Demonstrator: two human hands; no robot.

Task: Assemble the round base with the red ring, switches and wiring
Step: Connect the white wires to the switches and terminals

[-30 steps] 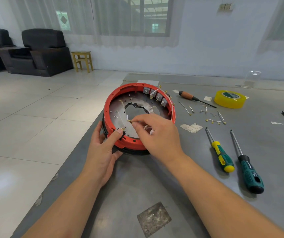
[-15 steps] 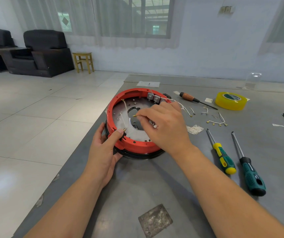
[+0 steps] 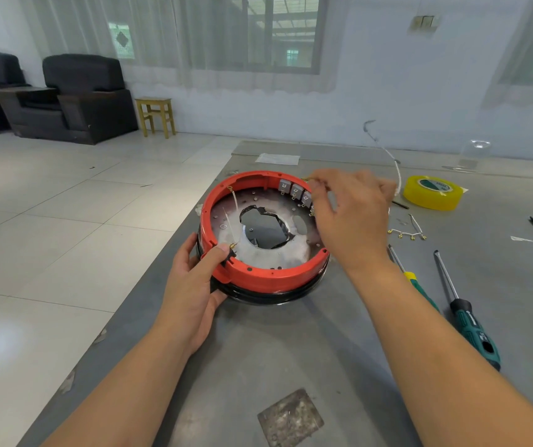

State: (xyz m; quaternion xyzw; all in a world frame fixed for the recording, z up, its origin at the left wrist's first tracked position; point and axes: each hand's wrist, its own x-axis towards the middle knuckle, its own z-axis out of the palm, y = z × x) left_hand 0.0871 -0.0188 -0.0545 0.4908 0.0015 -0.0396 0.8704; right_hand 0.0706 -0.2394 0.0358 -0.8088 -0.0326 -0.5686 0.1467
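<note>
The round base (image 3: 268, 272) with its red ring sits on the grey table, a metal plate with a central hole inside it. Grey switches (image 3: 296, 190) line the ring's far inner wall. My left hand (image 3: 194, 279) grips the ring's near-left rim, thumb on top by a brass terminal. My right hand (image 3: 352, 214) hovers over the ring's right side near the switches and pinches a white wire (image 3: 397, 175) with a brass terminal at its tip; the hand is motion-blurred. Two thin white wires (image 3: 234, 201) lie inside the ring at left.
A yellow tape roll (image 3: 431, 191) lies at the back right. Two green-handled screwdrivers (image 3: 465, 317) lie to the right. A string of small wires with brass terminals (image 3: 407, 233) lies beyond them. The table's left edge runs close to the base. A metal patch (image 3: 291, 417) sits near me.
My right hand moved from the ring's middle up and right to the switches, drawing a white wire up with it. The left hand kept its grip on the rim.
</note>
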